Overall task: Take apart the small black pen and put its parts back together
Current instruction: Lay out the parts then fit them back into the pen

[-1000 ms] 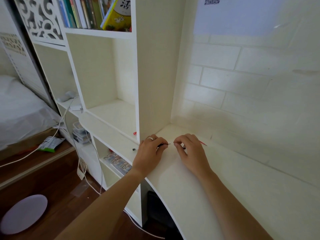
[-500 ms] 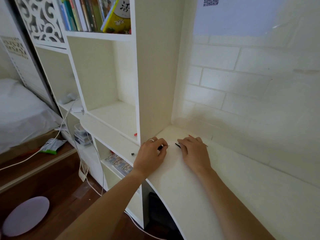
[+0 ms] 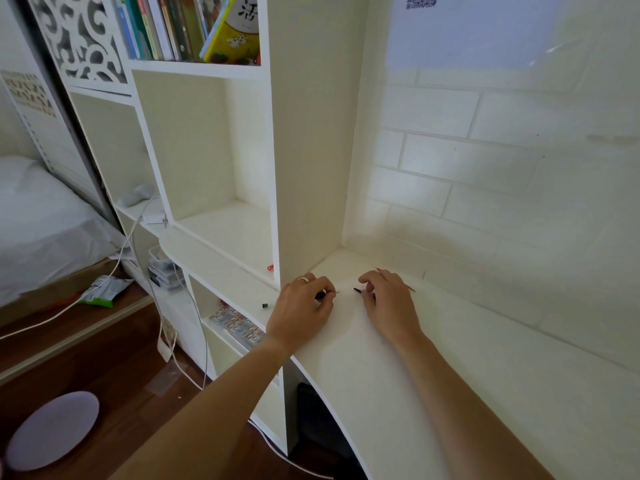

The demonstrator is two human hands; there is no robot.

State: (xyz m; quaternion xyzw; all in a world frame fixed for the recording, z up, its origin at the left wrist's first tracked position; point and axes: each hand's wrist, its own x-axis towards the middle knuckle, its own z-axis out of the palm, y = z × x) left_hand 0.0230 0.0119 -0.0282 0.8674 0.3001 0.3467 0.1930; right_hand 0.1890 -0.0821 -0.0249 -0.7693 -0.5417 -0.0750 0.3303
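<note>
A tiny black cap (image 3: 264,305) lies loose on the tabletop (image 3: 398,375). My left hand (image 3: 301,306) pinches the pen's black front piece (image 3: 321,295); my right hand (image 3: 388,299) pinches its other black part (image 3: 357,290), just apart. Light, slick, thin bits: I'd grip their mid-lengths, gently.

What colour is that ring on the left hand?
Silver; the ring on the left hand shows in the head view.

Home bedroom: bed (image 3: 38,220), bookshelf with books (image 3: 194,26), white desk (image 3: 450,358).
</note>
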